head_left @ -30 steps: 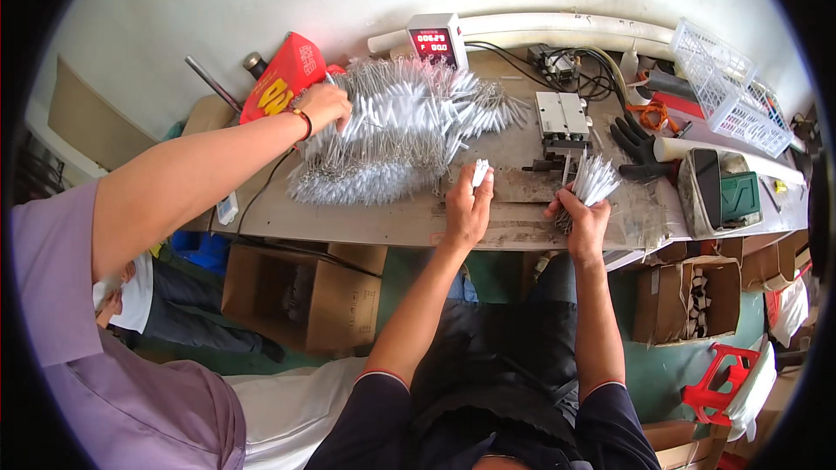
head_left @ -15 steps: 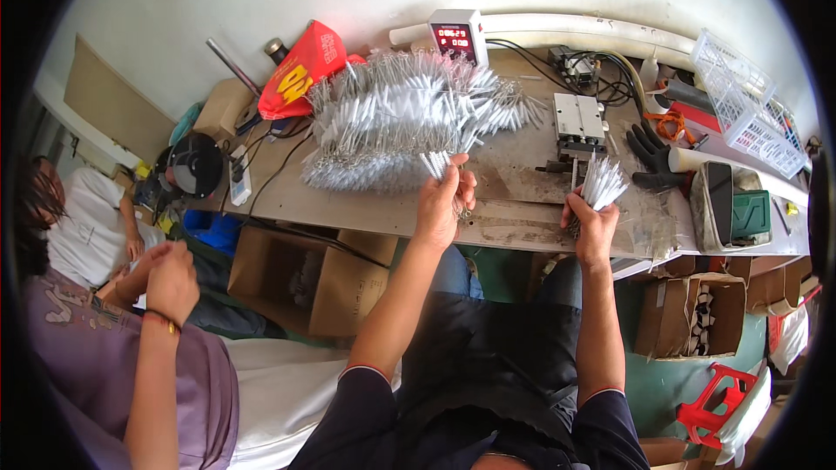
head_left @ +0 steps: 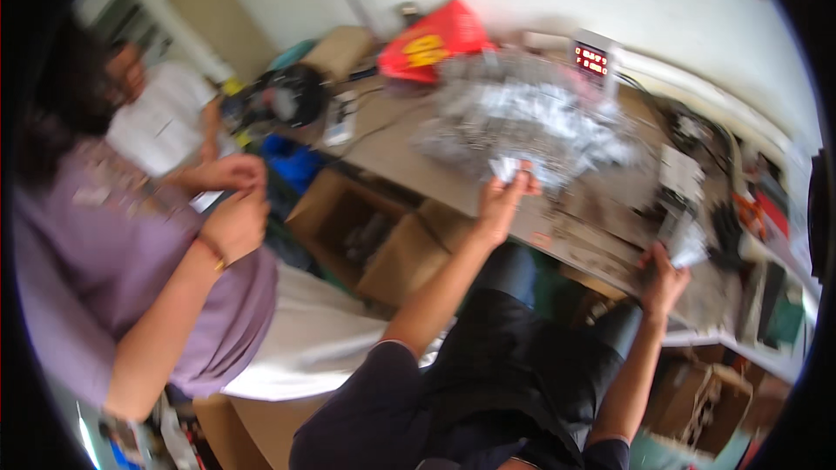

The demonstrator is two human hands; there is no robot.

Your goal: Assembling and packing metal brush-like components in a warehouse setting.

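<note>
My left hand (head_left: 503, 204) is closed round a small bunch of thin white-ended wire brushes (head_left: 502, 169), at the near edge of the large pile. My right hand (head_left: 665, 285) grips a thicker bunch of the same brushes (head_left: 689, 246), their white ends fanned upward. The pile of wire brushes (head_left: 514, 109), white with silvery looped wire ends, covers the middle of the workbench (head_left: 392, 144). Just beyond my right hand stands a small metal machine block (head_left: 680, 176). Motion blurs this view, so single brushes cannot be told apart.
A co-worker in a purple top (head_left: 165, 252) sits close at my left, with another person in white (head_left: 165, 117) beyond. Behind the pile are a red bag (head_left: 435, 39) and a counter with red digits (head_left: 594, 57). An open cardboard box (head_left: 348, 231) stands below the bench edge.
My view has swung left, so the bench and both hands appear farther right and tilted. Each hand keeps hold of its bunch. The co-worker's hands are now nearer together.
</note>
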